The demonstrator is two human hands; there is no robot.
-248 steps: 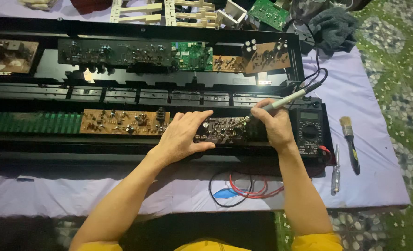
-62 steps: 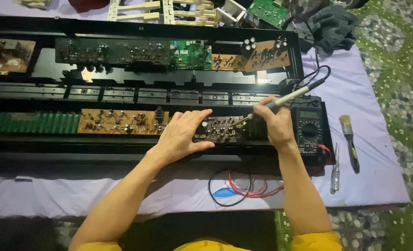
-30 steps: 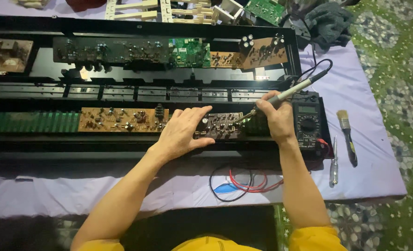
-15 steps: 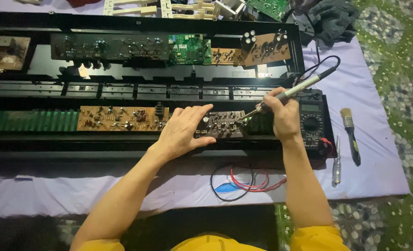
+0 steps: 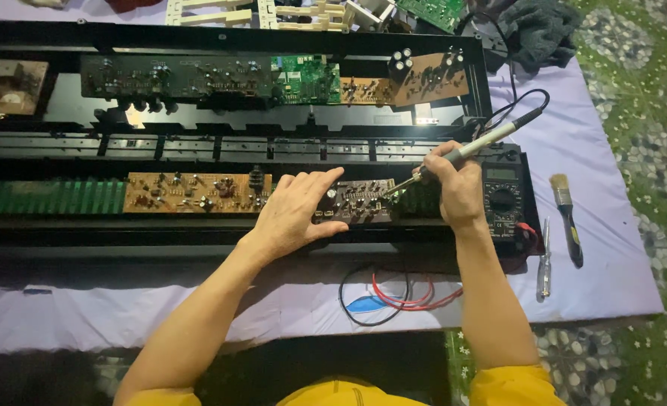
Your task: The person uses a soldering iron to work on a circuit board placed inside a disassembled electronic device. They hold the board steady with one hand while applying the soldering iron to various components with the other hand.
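Fingers of the left hand lie spread, pinning the small dark circuit board steady inside the long black chassis; right hand grips a grey-handled soldering iron, tip touching the board's 3 o'clock edge

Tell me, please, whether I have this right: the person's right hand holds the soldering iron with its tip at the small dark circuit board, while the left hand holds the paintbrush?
Not quite. In the head view the left hand lies flat on the small dark circuit board; the paintbrush lies untouched on the purple cloth, beyond the multimeter. The right hand does hold the soldering iron with its tip at that board.
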